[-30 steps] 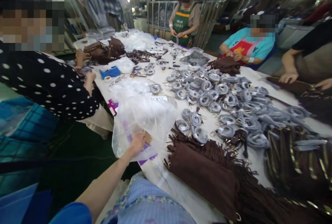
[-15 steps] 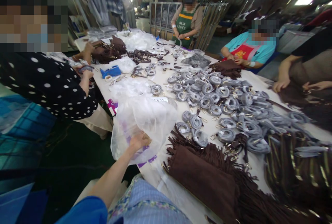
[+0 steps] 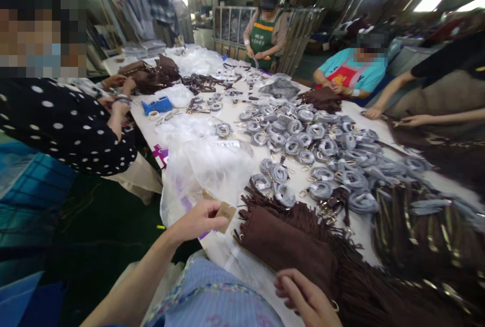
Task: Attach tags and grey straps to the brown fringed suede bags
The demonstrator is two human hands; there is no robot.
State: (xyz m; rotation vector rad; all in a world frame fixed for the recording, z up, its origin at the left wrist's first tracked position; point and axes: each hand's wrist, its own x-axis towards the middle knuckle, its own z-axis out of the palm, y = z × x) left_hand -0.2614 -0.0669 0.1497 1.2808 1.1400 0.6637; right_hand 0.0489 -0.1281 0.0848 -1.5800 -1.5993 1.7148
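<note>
Watching remotely, I see the left hand (image 3: 199, 220) pinching a flat tan card (image 3: 227, 216) — between filmy plastic (image 3: 204, 165) and a fringed brown pouch (image 3: 286, 241) — while the right hand (image 3: 306, 297) curls loosely, half-spread, near the pouch.

1 head-worn view, facing forward and down, close above a table (image 3: 261, 153)

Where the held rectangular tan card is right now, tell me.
The card is in the head view's lower half, just left of centre, held by the left hand just left of the brown fringed fabric bag.
</note>
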